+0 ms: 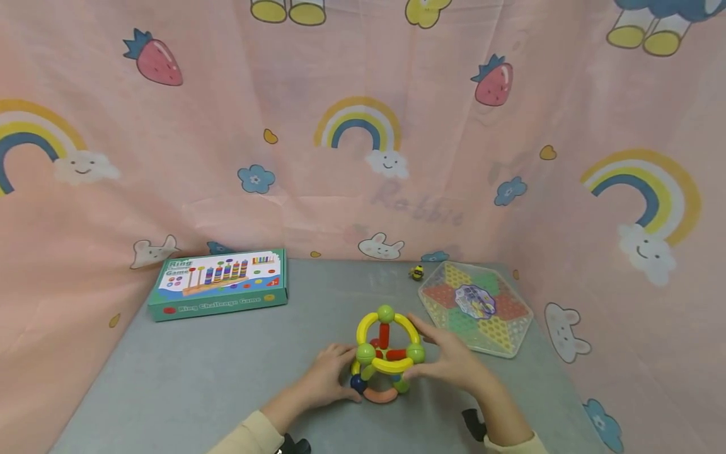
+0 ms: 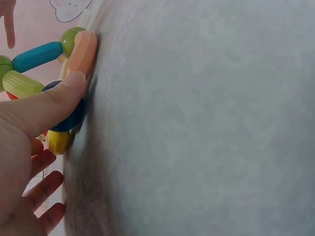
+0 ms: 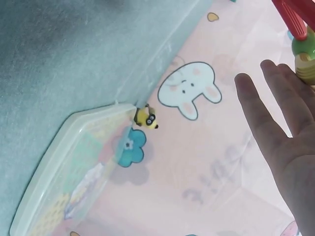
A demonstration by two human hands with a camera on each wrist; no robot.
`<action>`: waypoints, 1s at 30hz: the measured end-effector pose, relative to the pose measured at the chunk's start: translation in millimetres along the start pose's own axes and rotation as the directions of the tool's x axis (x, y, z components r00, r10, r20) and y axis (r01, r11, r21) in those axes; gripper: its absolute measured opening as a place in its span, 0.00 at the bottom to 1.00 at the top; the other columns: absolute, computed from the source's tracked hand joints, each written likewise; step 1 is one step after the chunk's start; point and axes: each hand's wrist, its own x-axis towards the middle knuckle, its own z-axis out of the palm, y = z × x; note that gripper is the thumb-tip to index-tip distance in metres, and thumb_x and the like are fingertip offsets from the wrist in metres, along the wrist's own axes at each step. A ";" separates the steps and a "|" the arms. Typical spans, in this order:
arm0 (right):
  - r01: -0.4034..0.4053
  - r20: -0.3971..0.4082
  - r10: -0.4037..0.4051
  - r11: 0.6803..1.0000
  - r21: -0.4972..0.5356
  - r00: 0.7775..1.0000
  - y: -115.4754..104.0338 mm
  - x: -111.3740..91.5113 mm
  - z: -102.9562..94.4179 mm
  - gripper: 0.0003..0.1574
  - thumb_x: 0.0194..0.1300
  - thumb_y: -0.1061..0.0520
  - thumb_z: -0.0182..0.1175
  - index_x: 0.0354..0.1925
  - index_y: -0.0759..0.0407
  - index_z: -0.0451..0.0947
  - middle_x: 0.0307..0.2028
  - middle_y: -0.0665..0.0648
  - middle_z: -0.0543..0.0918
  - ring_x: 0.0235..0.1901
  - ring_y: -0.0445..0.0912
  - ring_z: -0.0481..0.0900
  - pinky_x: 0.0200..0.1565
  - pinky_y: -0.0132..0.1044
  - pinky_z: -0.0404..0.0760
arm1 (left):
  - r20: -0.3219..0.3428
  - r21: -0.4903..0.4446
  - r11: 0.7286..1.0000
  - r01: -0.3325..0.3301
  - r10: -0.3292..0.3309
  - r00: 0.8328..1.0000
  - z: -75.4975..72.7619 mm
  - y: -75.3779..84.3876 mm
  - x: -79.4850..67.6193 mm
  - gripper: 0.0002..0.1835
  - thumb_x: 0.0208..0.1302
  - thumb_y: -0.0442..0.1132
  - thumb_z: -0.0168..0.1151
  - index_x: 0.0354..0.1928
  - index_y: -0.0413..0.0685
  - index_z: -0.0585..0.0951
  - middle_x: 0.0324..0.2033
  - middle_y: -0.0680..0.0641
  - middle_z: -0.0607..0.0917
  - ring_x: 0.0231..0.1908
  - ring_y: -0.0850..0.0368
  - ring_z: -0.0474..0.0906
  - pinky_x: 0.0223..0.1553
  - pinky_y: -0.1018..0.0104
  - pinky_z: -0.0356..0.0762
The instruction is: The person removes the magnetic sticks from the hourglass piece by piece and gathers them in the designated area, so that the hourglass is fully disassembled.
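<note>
A toy structure of magnetic rods and balls (image 1: 392, 366) stands on the table. Yellow curved rods and green balls form its upper ring, with red rods inside. My left hand (image 1: 328, 378) grips its lower left side. In the left wrist view, the thumb of that hand (image 2: 24, 128) lies across the navy ball (image 2: 73, 118) and reaches the peach rod (image 2: 82, 51), while fingertips come round by a yellow rod (image 2: 58, 142). On the other side, my right hand (image 1: 456, 362) is spread beside the upper ring, its fingers mostly straight in the right wrist view.
A green Ring Challenge Game box (image 1: 221, 284) lies at the back left. At the back right is a clear hexagonal case with a star-patterned board (image 1: 476, 309), a small bee figure (image 1: 417, 273) near it. A pink printed curtain (image 1: 363, 208) hangs behind the table.
</note>
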 end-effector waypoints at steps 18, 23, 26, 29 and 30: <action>0.025 -0.034 -0.024 0.999 0.031 0.999 4.9 2.3 1.5 0.65 0.50 0.38 0.78 0.78 0.51 0.57 0.75 0.58 0.65 0.69 0.62 0.70 0.64 0.61 0.72 | -0.227 -0.199 0.974 -0.107 0.060 0.972 -62.9 21.7 16.8 0.35 0.58 0.28 0.63 0.70 0.47 0.72 0.63 0.47 0.79 0.63 0.48 0.72 0.63 0.43 0.73; 0.029 -0.044 -0.029 1.000 0.010 0.999 6.1 1.2 1.1 0.64 0.51 0.39 0.78 0.77 0.53 0.58 0.74 0.60 0.65 0.70 0.61 0.68 0.63 0.61 0.73 | -0.271 -0.361 0.928 -0.092 -0.010 0.963 -85.5 45.7 29.1 0.17 0.74 0.41 0.56 0.61 0.49 0.81 0.51 0.48 0.87 0.51 0.54 0.81 0.53 0.52 0.80; 0.032 -0.044 -0.032 0.999 -0.001 0.999 6.5 -0.2 -0.2 0.63 0.51 0.39 0.77 0.77 0.53 0.59 0.74 0.61 0.65 0.70 0.62 0.68 0.63 0.61 0.74 | -0.212 -0.434 0.901 -0.010 -0.091 0.973 -95.2 59.7 36.0 0.18 0.75 0.51 0.55 0.55 0.50 0.85 0.46 0.50 0.89 0.46 0.55 0.84 0.50 0.56 0.82; 0.027 -0.041 -0.027 1.000 0.006 0.999 6.2 -1.1 -1.4 0.63 0.51 0.38 0.77 0.78 0.52 0.58 0.75 0.60 0.65 0.71 0.62 0.67 0.63 0.61 0.73 | -0.156 -0.425 0.903 0.061 -0.139 0.978 -100.8 70.0 44.0 0.20 0.72 0.56 0.58 0.50 0.50 0.87 0.43 0.51 0.89 0.45 0.54 0.84 0.49 0.55 0.82; 0.035 -0.040 -0.035 0.999 0.009 0.999 6.3 -1.3 -1.9 0.63 0.52 0.39 0.77 0.78 0.52 0.58 0.75 0.60 0.64 0.71 0.62 0.66 0.63 0.61 0.73 | -0.141 -0.410 0.909 0.078 -0.147 0.979 -101.4 72.5 46.7 0.20 0.70 0.56 0.60 0.49 0.50 0.87 0.42 0.51 0.89 0.44 0.55 0.83 0.48 0.56 0.83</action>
